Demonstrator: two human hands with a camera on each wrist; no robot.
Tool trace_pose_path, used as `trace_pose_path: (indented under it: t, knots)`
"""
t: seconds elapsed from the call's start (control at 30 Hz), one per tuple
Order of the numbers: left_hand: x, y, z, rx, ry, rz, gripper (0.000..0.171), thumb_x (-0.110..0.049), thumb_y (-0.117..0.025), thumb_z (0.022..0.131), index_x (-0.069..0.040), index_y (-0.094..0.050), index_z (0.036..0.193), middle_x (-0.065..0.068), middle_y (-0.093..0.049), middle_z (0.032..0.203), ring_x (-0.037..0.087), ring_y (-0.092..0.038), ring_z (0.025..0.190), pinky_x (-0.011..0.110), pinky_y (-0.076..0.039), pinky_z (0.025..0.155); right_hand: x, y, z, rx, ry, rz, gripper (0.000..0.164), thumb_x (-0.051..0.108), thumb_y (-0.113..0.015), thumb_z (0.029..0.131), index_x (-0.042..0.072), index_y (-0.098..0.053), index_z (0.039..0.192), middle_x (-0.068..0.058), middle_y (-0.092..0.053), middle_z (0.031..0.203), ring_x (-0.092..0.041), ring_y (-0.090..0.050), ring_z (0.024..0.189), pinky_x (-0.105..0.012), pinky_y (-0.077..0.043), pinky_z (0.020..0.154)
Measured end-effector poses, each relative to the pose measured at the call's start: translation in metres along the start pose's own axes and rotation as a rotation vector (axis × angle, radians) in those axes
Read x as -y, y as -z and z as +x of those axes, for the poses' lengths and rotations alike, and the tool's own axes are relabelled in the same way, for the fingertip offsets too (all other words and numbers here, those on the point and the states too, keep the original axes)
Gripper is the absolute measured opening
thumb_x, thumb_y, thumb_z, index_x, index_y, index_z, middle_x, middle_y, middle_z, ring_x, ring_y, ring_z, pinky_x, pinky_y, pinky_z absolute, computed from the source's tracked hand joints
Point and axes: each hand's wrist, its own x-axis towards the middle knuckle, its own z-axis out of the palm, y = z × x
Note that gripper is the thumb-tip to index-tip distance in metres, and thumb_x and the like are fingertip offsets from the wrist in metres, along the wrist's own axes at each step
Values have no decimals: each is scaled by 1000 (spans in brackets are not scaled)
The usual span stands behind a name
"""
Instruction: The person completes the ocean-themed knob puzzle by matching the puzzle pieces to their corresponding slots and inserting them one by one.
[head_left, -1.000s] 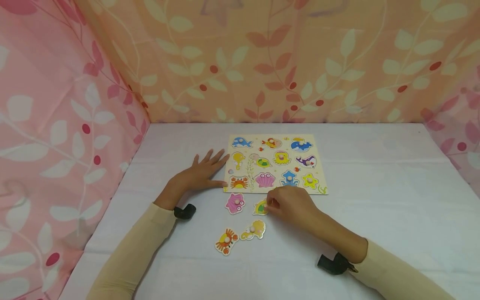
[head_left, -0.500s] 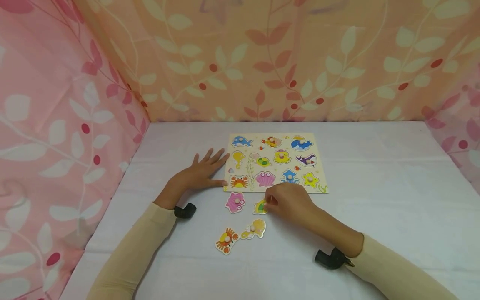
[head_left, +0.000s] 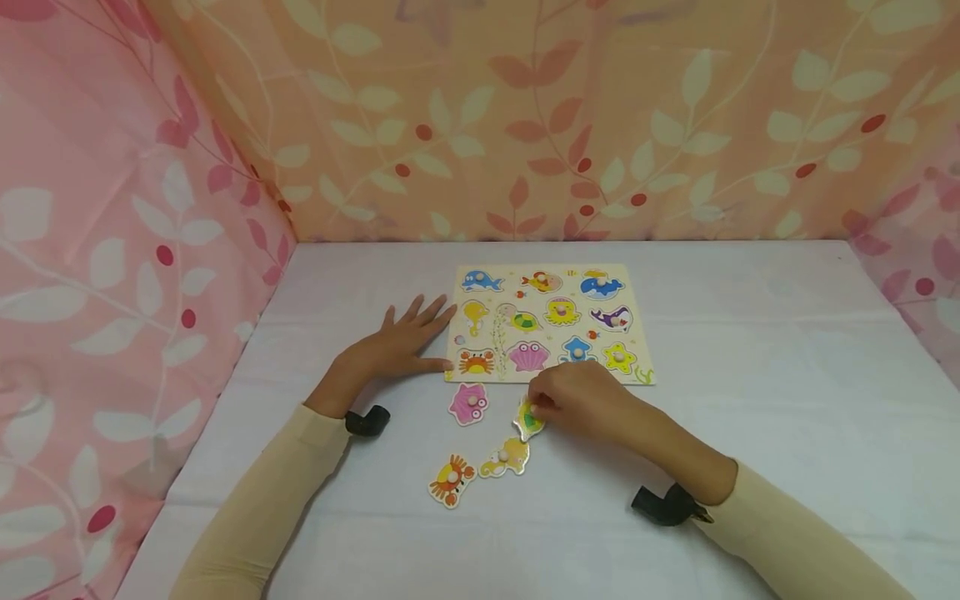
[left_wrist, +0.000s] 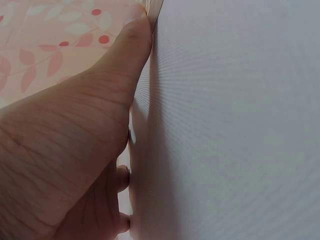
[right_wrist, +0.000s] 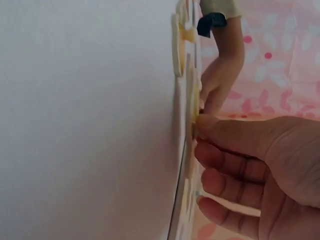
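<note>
Turtle piece (head_left: pixel 529 423) partly hidden, its knob apparently covered, sleeves (head_left: pixel 262 492) cut off

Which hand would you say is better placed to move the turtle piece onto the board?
Probably the right hand: it pinches the turtle piece, while the left hand rests spread at the left edge of the board.

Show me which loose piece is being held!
The loose green-shelled turtle; the right hand pinches it. The pink shell, yellow seahorse and orange crab lie untouched.

Head view high, wrists' apparently low.
</note>
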Motion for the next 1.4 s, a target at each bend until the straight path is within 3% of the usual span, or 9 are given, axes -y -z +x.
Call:
trace_pose_path:
  t: [0.13,0.3,0.63,1.03,1.27,1.4]
  knots:
    - [3,-2,2,1,2,6,103,-75,-56,88,-31,-4,164,0,5,171,36,11,155,70,6,116,-7,4,-1,22,107,-26,7,20,-81,88,19,-77,94,13,-70,83,-6,-58,75,-25,-50,70]
    - [5,-3,2,-7,-7,3,103,-75,-57,87,-31,-5,164,0,5,171,36,11,155,70,6,116,-11,4,-2,45,143,-11,10,19,-81,89,18,-78,98,12,-71,85,-5,-56,74,-25,-50,71]
    - [1,1,0,-6,-14,-2,102,-72,-59,89,-27,-7,165,3,3,171,39,9,155,72,6,115,-10,1,-1,8,42,-47,16,31,-85,84,24,-70,81,17,-50,63,-6,-47,64,-25,-41,61]
    - [2,0,0,-8,-7,2,101,-73,-57,89,-29,-6,165,2,4,171,37,10,155,71,5,116,-8,-3,-1,-6,38,-40,19,29,-84,85,23,-68,76,17,-52,62,-7,-48,63,-25,-42,62]
    - [-2,4,-1,-4,-11,2,101,-69,-59,90,-26,-7,165,4,2,171,38,9,155,71,5,116,-5,3,-1,13,-6,-23,11,25,-85,85,20,-79,92,13,-71,82,-6,-55,71,-23,-47,66]
    - [-1,2,-2,-1,-9,-9,102,-70,-59,90,-27,-7,165,4,3,171,38,10,155,70,6,116,-6,3,-2,22,7,-17,12,25,-84,85,20,-79,94,13,-72,83,-5,-56,71,-23,-47,67]
